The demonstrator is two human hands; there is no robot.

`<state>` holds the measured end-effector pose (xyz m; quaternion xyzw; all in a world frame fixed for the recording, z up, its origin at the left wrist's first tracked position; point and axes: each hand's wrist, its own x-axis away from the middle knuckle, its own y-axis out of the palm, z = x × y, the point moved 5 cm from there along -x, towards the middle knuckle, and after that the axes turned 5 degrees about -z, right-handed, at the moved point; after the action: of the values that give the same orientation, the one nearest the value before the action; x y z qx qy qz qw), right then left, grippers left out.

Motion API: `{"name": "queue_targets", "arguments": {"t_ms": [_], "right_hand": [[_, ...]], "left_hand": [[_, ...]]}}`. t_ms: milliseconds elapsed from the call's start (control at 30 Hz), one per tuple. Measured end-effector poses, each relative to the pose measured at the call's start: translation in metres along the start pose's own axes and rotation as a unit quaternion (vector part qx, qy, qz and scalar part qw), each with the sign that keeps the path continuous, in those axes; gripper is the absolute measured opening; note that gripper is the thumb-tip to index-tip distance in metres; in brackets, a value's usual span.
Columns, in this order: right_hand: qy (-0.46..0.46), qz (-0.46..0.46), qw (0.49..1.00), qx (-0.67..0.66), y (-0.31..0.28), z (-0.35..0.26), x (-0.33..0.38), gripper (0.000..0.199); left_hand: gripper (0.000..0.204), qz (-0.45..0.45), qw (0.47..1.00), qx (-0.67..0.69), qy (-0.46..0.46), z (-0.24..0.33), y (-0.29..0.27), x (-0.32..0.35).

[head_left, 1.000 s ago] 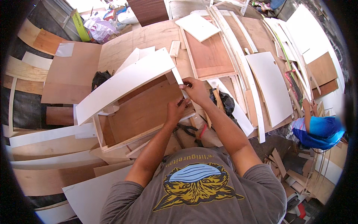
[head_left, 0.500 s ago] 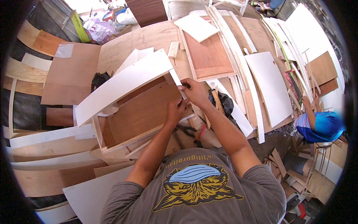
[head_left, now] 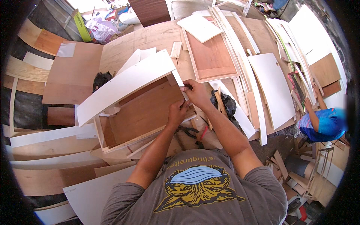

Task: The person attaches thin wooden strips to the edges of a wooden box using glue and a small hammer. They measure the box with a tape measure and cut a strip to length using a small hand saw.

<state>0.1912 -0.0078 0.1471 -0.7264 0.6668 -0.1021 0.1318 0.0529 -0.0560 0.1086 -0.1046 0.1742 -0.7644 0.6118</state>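
A wooden drawer box (head_left: 146, 112) with a brown bottom lies tilted in front of me, its long white front panel (head_left: 125, 86) along the far side. My right hand (head_left: 195, 92) is at the drawer's right end, thumb and fingers pinched together by the edge. Just inside that end, my left hand (head_left: 177, 113) has its fingers curled close to the right one. Whatever sits between the fingers of either hand is too small or hidden to make out. Below the hands lie dark-handled pliers (head_left: 187, 131).
A second shallow wooden frame (head_left: 212, 60) with a white board (head_left: 199, 28) on it lies on the worktable (head_left: 150, 37). Long strips and a white panel (head_left: 272, 88) are to the right. Another person in blue (head_left: 324, 123) works at far right. A black plastic bag (head_left: 227, 105) lies beside my right forearm.
Both my hands stay at the drawer's right end, with only slight finger movement. At far right, the other person's arms and body have shifted a little.
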Motion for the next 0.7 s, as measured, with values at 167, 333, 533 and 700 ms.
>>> {"name": "queue_targets", "arguments": {"t_ms": [167, 333, 533, 700], "right_hand": [[0.015, -0.010, 1.000, 0.021, -0.002, -0.015, 0.003, 0.036], [-0.037, 0.020, 0.996, 0.080, -0.003, -0.022, -0.002, 0.042], [-0.020, 0.004, 0.997, 0.072, -0.002, -0.019, -0.003, 0.041], [-0.007, -0.001, 0.998, 0.060, -0.001, -0.018, -0.004, 0.043]], "left_hand": [[0.019, -0.001, 1.000, -0.016, 0.000, -0.020, 0.002, -0.001], [0.020, 0.012, 1.000, -0.013, 0.019, -0.021, 0.005, 0.001], [0.019, 0.005, 1.000, 0.008, -0.008, -0.023, 0.002, 0.002], [0.018, 0.006, 1.000, 0.014, -0.006, -0.021, 0.001, 0.003]]}}
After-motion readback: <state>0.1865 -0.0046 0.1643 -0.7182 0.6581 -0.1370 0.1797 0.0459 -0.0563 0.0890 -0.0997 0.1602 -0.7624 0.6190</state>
